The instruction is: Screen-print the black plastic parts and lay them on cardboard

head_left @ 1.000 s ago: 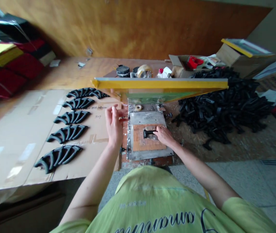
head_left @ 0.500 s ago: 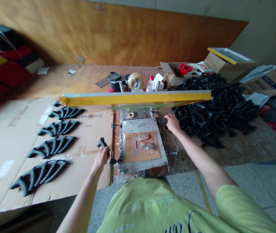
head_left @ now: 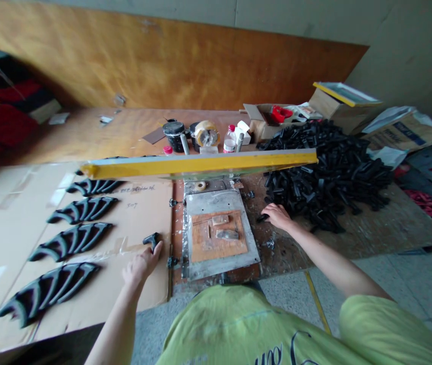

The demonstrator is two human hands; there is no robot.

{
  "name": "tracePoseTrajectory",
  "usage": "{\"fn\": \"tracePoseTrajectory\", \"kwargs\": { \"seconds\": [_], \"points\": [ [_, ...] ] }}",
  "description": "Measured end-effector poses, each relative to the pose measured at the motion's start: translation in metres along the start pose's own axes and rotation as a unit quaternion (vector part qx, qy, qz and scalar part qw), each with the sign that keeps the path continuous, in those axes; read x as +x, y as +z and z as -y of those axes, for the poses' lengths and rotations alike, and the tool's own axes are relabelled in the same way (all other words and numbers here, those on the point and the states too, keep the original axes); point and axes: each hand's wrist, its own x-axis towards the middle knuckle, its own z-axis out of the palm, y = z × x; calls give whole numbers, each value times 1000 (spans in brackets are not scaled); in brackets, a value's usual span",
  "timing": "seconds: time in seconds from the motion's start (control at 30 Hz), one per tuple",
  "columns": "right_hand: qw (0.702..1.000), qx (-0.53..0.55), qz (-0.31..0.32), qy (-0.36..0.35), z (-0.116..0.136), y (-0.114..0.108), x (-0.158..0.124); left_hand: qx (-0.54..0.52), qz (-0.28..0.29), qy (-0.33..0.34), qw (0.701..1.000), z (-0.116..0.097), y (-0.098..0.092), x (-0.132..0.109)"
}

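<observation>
My left hand point(head_left: 143, 263) grips a black plastic handle piece point(head_left: 150, 239) with a T-shaped end, over the cardboard sheet point(head_left: 140, 284). To the left, similar black pieces point(head_left: 71, 241) lie nested in several curved rows on the cardboard. My right hand point(head_left: 277, 216) has its fingers closed on a black piece point(head_left: 263, 218), mostly hidden beneath them, beside the large heap of black plastic pieces point(head_left: 325, 172). Between my hands lies a metal plate jig point(head_left: 223, 200) with a wooden panel point(head_left: 200, 238) and small blocks on it.
A yellow-edged frame point(head_left: 200, 166) spans above the jig's far side. Behind it stand a black tub point(head_left: 173, 136), a tape roll point(head_left: 206, 134), a red-capped bottle point(head_left: 230, 138) and an open carton point(head_left: 263, 120). Clamp knobs point(head_left: 172, 261) stick out beside the plate.
My left hand has moved left with the handle piece, which has turned. My right hand has come nearer to me, now with a black piece at its fingertips. The view has shifted slightly.
</observation>
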Motion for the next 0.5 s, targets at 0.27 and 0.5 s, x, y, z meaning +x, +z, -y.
{"fn": "tracePoseTrajectory", "kwargs": {
  "seconds": [0.27, 0.5],
  "points": [
    [976, 132, -173, 9, 100, -7, -5, -191, -201, 15, 961, -19, -39, -29],
    [975, 66, -99, -190, 190, 2, 21, -594, -270, 310, 692, -131, -145, -58]
  ]
}}
